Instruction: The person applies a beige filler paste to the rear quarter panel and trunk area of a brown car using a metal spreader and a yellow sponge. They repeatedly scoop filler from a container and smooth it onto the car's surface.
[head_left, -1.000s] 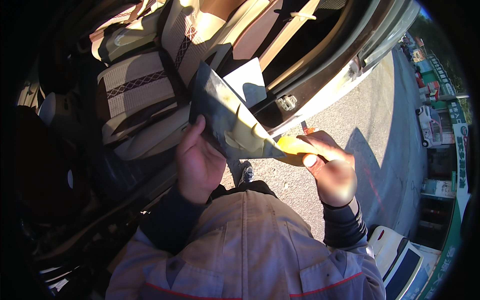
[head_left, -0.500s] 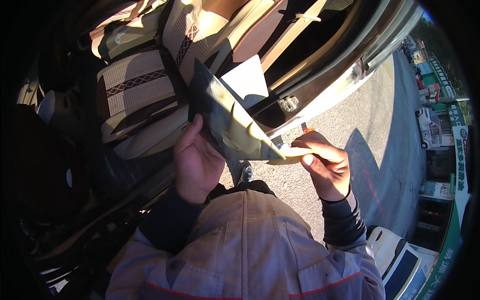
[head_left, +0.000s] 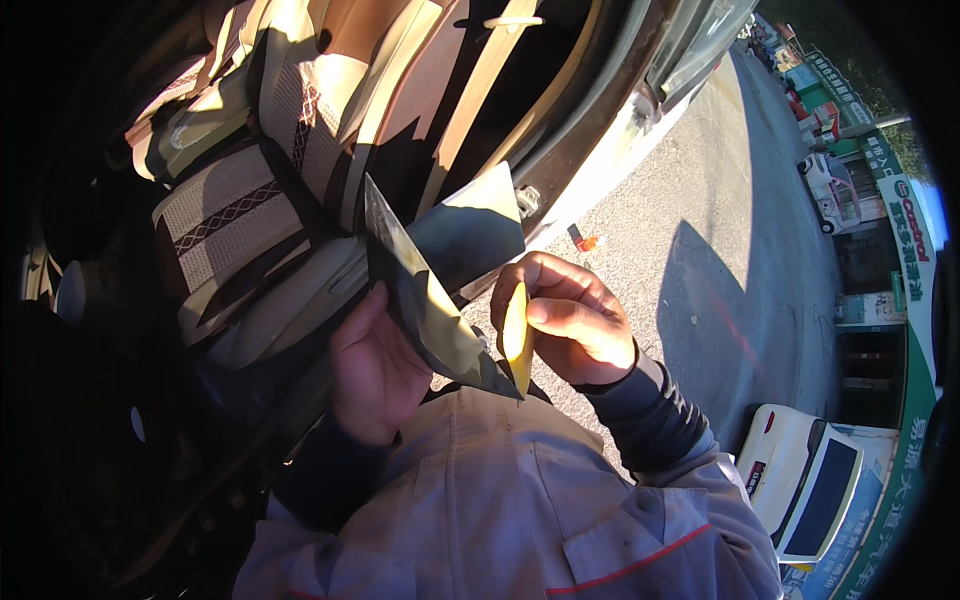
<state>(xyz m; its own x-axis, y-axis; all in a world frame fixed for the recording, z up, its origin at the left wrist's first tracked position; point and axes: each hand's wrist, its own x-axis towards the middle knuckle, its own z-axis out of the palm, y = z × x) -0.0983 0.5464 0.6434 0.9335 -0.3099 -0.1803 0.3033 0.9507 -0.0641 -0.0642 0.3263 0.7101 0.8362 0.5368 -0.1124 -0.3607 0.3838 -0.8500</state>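
Observation:
My left hand holds a thin, glossy dark sheet by its left edge, with the thumb raised along it; sunlight falls in patches on its surface. A paler panel, half shadowed, shows behind it; whether the two are joined, I cannot tell. My right hand pinches a flat, curved yellow piece between thumb and fingers, held upright beside the sheet's lower right point.
An open car interior with beige patterned seats fills the left; its metal door edge runs toward the top. Sunlit pavement lies at right, with a white car, a small white vehicle and green shopfronts.
My right hand has moved left and turned, standing the yellow piece upright. Both hands and the sheet sit further left in view, and the scene has shifted left with the head.

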